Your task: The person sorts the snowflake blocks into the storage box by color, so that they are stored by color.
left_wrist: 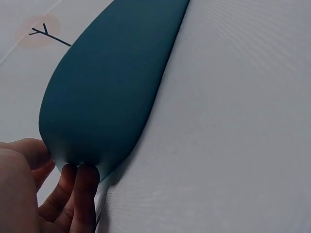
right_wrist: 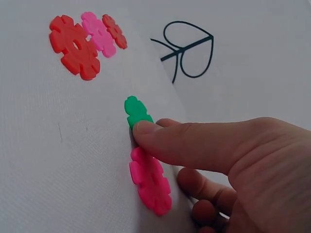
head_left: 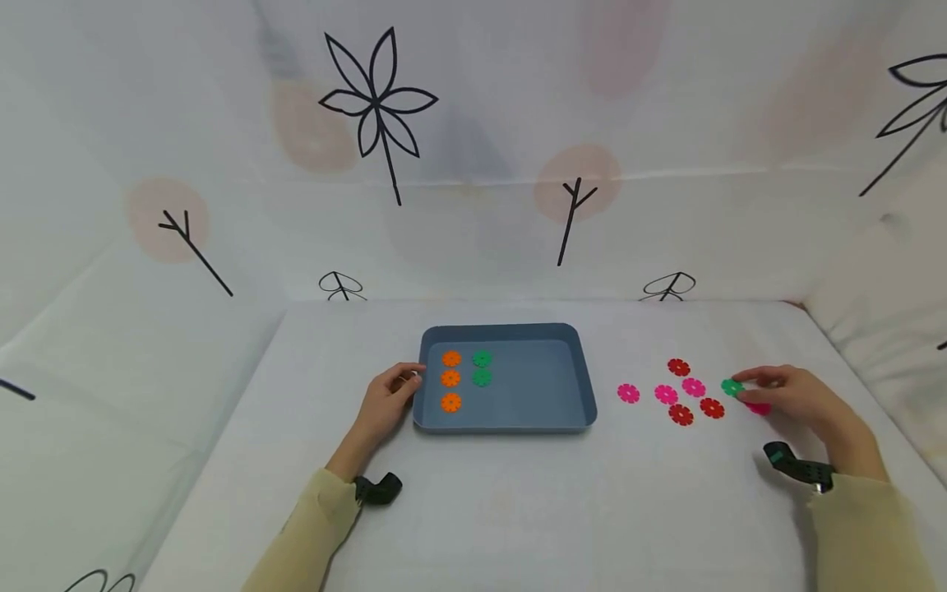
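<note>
A grey-blue tray (head_left: 528,395) lies on the table, with orange notched discs (head_left: 451,358) in a column at its left and two green notched discs (head_left: 482,358) beside them. My left hand (head_left: 388,399) holds the tray's left edge; in the left wrist view, two fingertips (left_wrist: 87,170) touch its outer wall. Far to the right, my right hand (head_left: 802,399) pinches another green notched disc (right_wrist: 137,110) between thumb and finger. Just below that disc in the right wrist view lies a pink notched disc (right_wrist: 151,182), partly covered by the hand in the head view.
Several red discs (head_left: 681,414) and pink discs (head_left: 666,395) lie loose between the tray and my right hand. White cloth (head_left: 518,510) covers the table. A patterned cloth backdrop (head_left: 473,230) rises behind it, with more cloth at both sides.
</note>
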Action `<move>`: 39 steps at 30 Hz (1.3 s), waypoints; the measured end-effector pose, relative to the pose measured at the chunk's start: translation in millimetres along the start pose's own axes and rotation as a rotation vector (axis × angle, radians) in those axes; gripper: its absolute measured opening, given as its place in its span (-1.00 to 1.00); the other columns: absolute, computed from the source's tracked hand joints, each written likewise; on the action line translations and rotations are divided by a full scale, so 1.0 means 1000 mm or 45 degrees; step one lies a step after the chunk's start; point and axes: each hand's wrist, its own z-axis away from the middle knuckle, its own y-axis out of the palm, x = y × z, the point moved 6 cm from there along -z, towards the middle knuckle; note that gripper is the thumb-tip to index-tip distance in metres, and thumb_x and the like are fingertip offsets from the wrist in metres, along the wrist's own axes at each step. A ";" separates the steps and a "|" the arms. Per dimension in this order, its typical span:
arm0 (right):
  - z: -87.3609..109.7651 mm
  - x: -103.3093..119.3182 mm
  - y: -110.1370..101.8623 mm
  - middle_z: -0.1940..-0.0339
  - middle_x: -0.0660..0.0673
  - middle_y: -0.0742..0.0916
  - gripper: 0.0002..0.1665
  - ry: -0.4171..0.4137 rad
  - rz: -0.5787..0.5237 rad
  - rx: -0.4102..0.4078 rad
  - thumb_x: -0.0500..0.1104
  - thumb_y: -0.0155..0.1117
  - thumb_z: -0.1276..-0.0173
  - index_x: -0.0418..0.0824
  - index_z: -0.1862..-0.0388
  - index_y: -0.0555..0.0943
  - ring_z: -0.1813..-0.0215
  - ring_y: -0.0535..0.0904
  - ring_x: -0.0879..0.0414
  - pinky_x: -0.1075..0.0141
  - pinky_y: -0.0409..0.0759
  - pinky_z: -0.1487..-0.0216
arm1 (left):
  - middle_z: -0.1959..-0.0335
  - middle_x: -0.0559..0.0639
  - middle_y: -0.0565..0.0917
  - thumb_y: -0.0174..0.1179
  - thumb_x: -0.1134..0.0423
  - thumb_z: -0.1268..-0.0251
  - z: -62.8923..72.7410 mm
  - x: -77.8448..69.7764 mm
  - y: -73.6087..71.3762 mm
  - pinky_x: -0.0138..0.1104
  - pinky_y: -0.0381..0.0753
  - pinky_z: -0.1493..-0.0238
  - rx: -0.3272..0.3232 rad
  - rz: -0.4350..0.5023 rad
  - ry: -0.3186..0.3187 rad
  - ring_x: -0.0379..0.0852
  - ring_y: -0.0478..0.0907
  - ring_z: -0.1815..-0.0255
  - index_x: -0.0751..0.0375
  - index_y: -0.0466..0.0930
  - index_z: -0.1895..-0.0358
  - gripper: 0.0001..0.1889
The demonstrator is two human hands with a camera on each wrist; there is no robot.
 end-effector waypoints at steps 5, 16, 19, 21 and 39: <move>0.000 -0.003 0.001 -0.18 -0.61 0.29 -0.09 0.019 -0.017 -0.001 0.09 0.47 -0.21 -0.47 -0.30 0.37 -0.18 0.15 -0.54 -0.09 0.58 0.10 | 0.30 0.03 0.60 0.18 0.21 -0.48 0.000 -0.001 0.001 -0.37 0.46 0.35 0.008 -0.003 0.004 -0.06 0.47 0.40 0.16 0.68 -0.07 -0.77; -0.002 0.000 0.001 -0.17 -0.60 0.33 -0.12 0.034 -0.029 0.022 0.03 0.43 -0.26 -0.51 -0.30 0.32 -0.14 0.23 -0.49 -0.02 0.58 0.12 | 0.28 0.05 0.61 0.17 0.21 -0.49 0.000 -0.002 0.001 -0.36 0.49 0.33 0.008 -0.005 -0.008 -0.06 0.48 0.39 0.14 0.68 -0.08 -0.77; 0.000 0.002 0.000 -0.15 -0.59 0.36 -0.13 0.030 -0.044 0.030 0.02 0.43 -0.26 -0.53 -0.29 0.31 -0.12 0.27 -0.45 0.09 0.58 0.16 | 0.29 0.06 0.61 0.17 0.21 -0.48 0.000 -0.001 0.002 -0.36 0.48 0.34 0.011 -0.005 -0.009 -0.06 0.47 0.40 0.14 0.68 -0.08 -0.77; 0.001 0.003 0.001 -0.13 -0.56 0.39 -0.13 0.022 -0.058 0.030 0.01 0.44 -0.25 -0.54 -0.27 0.31 -0.09 0.29 -0.42 0.16 0.57 0.20 | 0.29 0.05 0.60 0.18 0.21 -0.48 0.000 -0.001 0.002 -0.36 0.47 0.34 0.008 -0.005 -0.008 -0.06 0.47 0.40 0.14 0.68 -0.07 -0.78; 0.003 0.005 0.005 -0.13 -0.47 0.43 -0.31 -0.048 -0.117 -0.039 -0.14 0.31 -0.37 -0.46 -0.35 0.36 -0.10 0.29 -0.36 0.29 0.52 0.22 | 0.32 0.05 0.60 0.17 0.23 -0.48 -0.001 -0.002 0.001 -0.37 0.46 0.35 -0.002 -0.004 -0.013 -0.04 0.47 0.41 0.16 0.68 -0.06 -0.78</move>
